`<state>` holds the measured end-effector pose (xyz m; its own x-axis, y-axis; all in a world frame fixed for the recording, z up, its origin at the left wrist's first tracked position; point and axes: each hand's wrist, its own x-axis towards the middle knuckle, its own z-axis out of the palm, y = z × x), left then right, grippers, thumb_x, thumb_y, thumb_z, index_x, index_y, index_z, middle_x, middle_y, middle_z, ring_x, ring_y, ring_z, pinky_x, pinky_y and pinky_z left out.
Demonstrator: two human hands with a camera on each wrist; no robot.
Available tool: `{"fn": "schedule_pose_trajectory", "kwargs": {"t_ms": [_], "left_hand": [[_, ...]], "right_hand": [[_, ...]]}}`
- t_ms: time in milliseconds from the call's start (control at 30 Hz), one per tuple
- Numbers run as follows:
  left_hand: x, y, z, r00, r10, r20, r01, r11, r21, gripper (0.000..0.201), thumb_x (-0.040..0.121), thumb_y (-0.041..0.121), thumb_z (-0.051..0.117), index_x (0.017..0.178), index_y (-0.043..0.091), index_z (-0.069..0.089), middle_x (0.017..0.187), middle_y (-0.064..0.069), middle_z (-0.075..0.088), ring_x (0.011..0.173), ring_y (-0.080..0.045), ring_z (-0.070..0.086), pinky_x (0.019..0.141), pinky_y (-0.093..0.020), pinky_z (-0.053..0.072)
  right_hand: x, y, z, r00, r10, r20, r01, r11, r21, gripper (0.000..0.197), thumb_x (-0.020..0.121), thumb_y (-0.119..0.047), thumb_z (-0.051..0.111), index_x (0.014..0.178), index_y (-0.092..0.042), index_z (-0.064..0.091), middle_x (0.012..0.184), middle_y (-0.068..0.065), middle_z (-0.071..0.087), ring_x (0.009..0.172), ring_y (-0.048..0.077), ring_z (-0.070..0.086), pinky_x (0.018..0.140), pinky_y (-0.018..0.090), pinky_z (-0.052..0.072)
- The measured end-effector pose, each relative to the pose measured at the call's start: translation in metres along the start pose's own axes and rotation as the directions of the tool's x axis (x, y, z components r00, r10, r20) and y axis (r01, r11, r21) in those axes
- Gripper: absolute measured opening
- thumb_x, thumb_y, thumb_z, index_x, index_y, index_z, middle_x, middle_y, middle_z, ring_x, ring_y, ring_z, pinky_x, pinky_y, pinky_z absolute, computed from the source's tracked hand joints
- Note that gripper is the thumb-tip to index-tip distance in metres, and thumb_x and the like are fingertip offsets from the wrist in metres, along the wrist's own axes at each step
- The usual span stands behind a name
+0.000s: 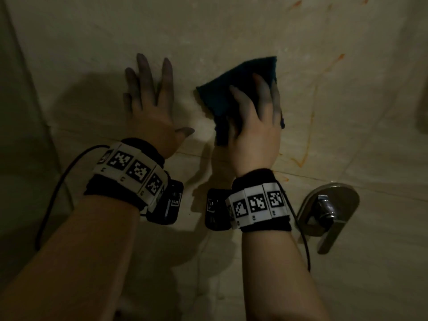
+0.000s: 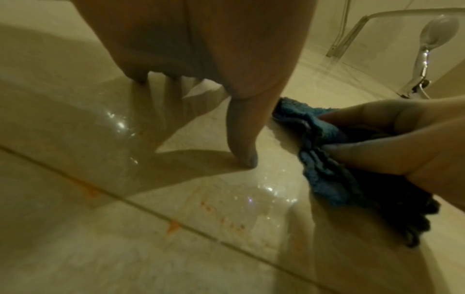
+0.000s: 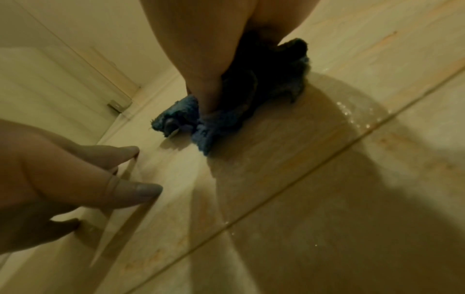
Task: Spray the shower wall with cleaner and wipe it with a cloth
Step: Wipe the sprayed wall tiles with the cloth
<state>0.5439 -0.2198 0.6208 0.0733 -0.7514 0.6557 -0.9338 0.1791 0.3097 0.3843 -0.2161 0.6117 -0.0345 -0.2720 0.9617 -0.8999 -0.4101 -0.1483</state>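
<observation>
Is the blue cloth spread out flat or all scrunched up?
Scrunched up. The blue cloth sits bunched in folds under the right hand, pressed against the shower wall.

The room is dim, lit with a yellowish cast. Large glossy beige marbled tiles (image 1: 231,31) cover the wall, divided by thin dark grout lines (image 2: 176,218), with faint orange streaks (image 1: 308,126) running down toward the lower right. Wet droplets glint on the tile surface. A brushed metal lever mixer handle on an oval plate (image 1: 328,212) sits low at the right edge. A chrome handheld shower head (image 2: 437,35) hangs beside a clear glass screen with a pale frame (image 2: 377,18).
</observation>
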Motion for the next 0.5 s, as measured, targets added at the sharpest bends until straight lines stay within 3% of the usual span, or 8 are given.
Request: {"fn": "schedule_pose_trajectory", "kwargs": {"t_ms": [167, 367, 500], "left_hand": [[-0.001, -0.004, 0.002, 0.999, 0.027, -0.018, -0.027, 0.999, 0.023, 0.115, 0.074, 0.052, 0.07, 0.15, 0.02, -0.01, 0.157, -0.02, -0.015, 0.144, -0.043, -0.01, 0.116, -0.056, 0.009], [-0.006, -0.006, 0.003, 0.999, 0.031, 0.015, -0.031, 0.999, 0.021, 0.112, 0.076, 0.053, 0.066, 0.147, 0.023, -0.015, 0.156, -0.019, -0.018, 0.144, -0.041, -0.013, 0.117, -0.053, 0.004], [-0.007, -0.003, 0.004, 1.0, -0.003, 0.025, 0.003, 1.0, 0.02, 0.113, 0.077, 0.051, 0.067, 0.148, 0.023, -0.015, 0.156, -0.017, -0.02, 0.145, -0.04, -0.013, 0.117, -0.052, 0.004]], "right_hand": [[0.003, 0.002, -0.003, 0.999, -0.042, 0.007, 0.042, 0.998, -0.041, 0.037, 0.085, -0.022, 0.057, 0.121, -0.019, 0.062, 0.138, 0.013, 0.051, 0.132, 0.027, 0.026, 0.105, 0.042, 0.037], [0.013, 0.023, -0.016, 0.96, -0.258, 0.109, 0.276, 0.937, -0.213, 0.04, 0.082, -0.032, 0.06, 0.12, -0.02, 0.063, 0.131, 0.016, 0.056, 0.124, 0.03, 0.03, 0.094, 0.044, 0.045], [0.013, 0.028, -0.018, 0.935, -0.321, 0.15, 0.349, 0.909, -0.227, 0.04, 0.081, -0.032, 0.064, 0.119, -0.019, 0.063, 0.13, 0.017, 0.057, 0.123, 0.032, 0.03, 0.093, 0.046, 0.046]]}}
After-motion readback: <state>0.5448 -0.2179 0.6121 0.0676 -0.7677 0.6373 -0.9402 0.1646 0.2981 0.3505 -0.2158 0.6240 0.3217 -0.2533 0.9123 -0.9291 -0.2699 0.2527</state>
